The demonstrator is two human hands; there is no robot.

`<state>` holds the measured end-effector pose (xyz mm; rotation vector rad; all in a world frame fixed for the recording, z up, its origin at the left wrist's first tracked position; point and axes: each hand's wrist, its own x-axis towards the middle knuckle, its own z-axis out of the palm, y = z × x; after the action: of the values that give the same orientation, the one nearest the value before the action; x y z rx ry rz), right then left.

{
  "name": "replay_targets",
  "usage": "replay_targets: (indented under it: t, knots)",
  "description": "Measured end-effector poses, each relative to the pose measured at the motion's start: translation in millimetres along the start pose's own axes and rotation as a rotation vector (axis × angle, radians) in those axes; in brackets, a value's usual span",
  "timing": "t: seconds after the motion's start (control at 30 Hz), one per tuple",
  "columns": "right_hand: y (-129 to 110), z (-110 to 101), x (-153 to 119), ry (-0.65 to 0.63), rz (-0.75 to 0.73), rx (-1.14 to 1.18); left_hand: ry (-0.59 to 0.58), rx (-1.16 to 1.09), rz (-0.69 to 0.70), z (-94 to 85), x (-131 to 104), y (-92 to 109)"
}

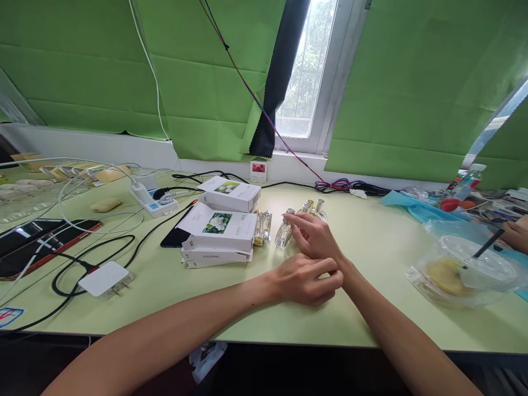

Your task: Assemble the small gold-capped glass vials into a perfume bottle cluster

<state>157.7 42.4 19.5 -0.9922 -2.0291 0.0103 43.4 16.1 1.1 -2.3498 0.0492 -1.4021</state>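
Note:
My right hand is over the middle of the table, its fingers closed at the top of a small clear glass perfume bottle that leans slightly. Behind that hand, several glass bottles with gold and silver caps stand close together, partly hidden by it. My left hand rests on the table just in front of the right wrist, fingers curled in and nothing visible in them. Left of the held bottle, slim glass bottles stand against a stack of white boxes printed with a white flower.
A power strip, a white charger and looped cables lie on the left, near a phone. On the right are a plastic bag with a lidded cup and another person's hand. A small card leans on the wall.

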Motion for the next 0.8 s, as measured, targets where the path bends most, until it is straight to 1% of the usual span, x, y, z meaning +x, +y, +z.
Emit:
replay_targets:
  t: [0.27, 0.5, 0.67, 0.8]
  knots:
    - [0.8, -0.2, -0.4, -0.050, 0.005, -0.030, 0.001, 0.002, 0.002, 0.5, -0.7, 0.2]
    - [0.3, -0.8, -0.1, -0.074, 0.014, -0.043, -0.075, 0.004, 0.003, 1.2, -5.5, 0.3]
    - [0.4, -1.0, 0.3, -0.075, 0.010, -0.042, -0.006, -0.014, -0.005, 1.0, -3.6, -0.2]
    - [0.5, -0.6, 0.4, -0.072, 0.014, -0.041, -0.010, -0.009, -0.001, 1.7, -3.3, -0.7]
